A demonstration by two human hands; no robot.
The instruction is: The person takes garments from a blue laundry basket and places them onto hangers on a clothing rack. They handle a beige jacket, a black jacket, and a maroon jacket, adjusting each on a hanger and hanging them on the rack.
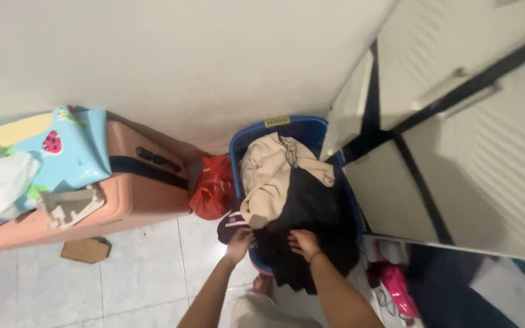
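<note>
Digging into laundry: left hand [239, 243] and right hand [304, 243] both closed on the black garment [311, 212] heaped in the blue basket [299, 129], beige cloth [268, 176] just beyond. Probably calls for lifting the garment free without dragging that cloth.

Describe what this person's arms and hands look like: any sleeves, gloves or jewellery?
Both forearms are bare, with no sleeves showing. The left hand and right hand wear no gloves. A thin dark band seems to circle the right wrist; it is too small to identify.
</note>
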